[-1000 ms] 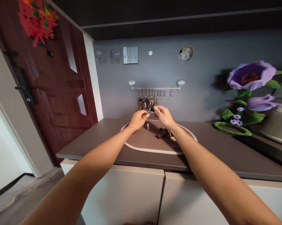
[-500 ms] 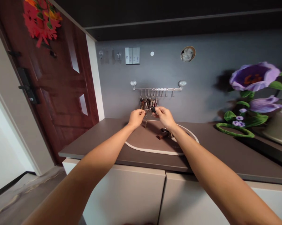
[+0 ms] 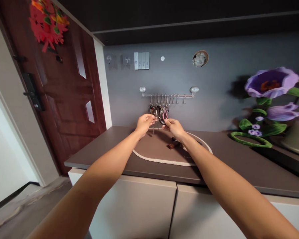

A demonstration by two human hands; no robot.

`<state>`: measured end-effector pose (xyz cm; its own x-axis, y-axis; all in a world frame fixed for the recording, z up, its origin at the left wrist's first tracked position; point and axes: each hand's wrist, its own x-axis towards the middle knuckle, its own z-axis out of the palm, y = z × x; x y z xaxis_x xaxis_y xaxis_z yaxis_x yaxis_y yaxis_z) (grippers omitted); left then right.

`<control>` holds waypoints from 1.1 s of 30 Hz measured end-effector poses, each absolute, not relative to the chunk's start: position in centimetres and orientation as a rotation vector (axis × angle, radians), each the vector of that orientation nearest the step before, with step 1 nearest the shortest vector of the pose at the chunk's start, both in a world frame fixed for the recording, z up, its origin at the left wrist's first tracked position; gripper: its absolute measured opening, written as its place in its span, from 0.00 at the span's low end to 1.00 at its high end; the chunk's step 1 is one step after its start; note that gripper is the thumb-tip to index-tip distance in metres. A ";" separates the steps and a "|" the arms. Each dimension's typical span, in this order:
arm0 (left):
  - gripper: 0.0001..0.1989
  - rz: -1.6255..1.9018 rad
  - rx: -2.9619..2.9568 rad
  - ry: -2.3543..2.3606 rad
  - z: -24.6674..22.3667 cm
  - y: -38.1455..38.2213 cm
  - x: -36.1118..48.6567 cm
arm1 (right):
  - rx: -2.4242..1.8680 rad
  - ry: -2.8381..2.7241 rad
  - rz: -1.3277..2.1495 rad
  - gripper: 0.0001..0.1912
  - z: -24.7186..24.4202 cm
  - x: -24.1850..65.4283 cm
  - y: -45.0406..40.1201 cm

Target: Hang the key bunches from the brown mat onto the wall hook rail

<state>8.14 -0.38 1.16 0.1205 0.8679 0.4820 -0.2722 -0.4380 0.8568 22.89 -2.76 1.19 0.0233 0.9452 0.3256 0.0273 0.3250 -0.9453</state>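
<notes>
My left hand (image 3: 143,124) pinches a metal key ring (image 3: 154,115) in front of the hanging keys, and a thin key (image 3: 153,132) dangles below its fingers. Close beside it, my right hand (image 3: 174,127) is closed on a black key fob (image 3: 162,122). The ring and the fob meet between my fingertips; whether they are linked is too small to tell. Behind them, several bunches of keys (image 3: 160,109) hang from a clear hook rail (image 3: 169,96) on the grey wall. A pink loop (image 3: 165,114) hangs among them.
A brown mat with a pale rim (image 3: 161,162) lies on the dark counter (image 3: 102,146). On it sits a brown item (image 3: 171,145), partly behind my right wrist with other small things. Purple fabric flowers (image 3: 272,83) stand right; a dark red door (image 3: 64,99) is left.
Both hands stay close together; the right has dropped slightly and the black fob has tilted down beside the ring. The view has shifted a little.
</notes>
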 end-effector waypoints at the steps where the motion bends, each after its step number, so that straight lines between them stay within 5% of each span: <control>1: 0.07 1.490 1.419 0.601 1.2 -0.4 8.1 | -0.993 -1.352 0.949 0.06 1.1 22.8 -2.8; 33: 0.12 1.225 1.263 0.439 0.8 -1.4 8.6 | -0.909 -1.620 0.434 0.16 0.1 23.3 -1.9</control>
